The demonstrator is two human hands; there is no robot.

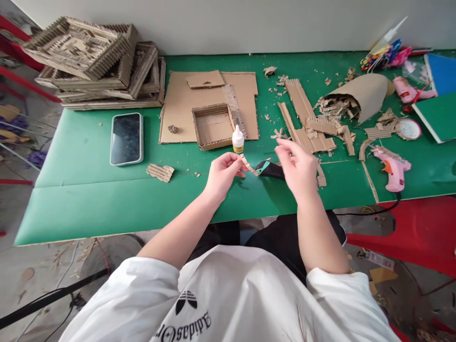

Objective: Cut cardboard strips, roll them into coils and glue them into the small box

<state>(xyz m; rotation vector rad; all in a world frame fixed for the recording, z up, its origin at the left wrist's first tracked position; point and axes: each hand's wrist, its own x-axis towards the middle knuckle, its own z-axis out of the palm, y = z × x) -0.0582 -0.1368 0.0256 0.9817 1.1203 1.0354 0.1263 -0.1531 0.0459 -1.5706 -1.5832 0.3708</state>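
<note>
My L hand [223, 175] pinches 1 cardbd strip [251, 166]. R hand [298, 168] grip: can't tell. 1 btl [238, 140], 2 glue guns [396, 171] on tbl [89, 199].

One head-worn camera, from where I stand; faces forward and down past the white shirt [245, 294]. Left hand [223, 176], right hand [298, 172] close, mid-view; green table [89, 202] beyond, pale wall [249, 26] far.

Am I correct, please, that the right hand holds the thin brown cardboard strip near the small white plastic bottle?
Not quite: in the head view, it is the left hand that holds the thin brown cardboard strip near the small white plastic bottle.
</note>
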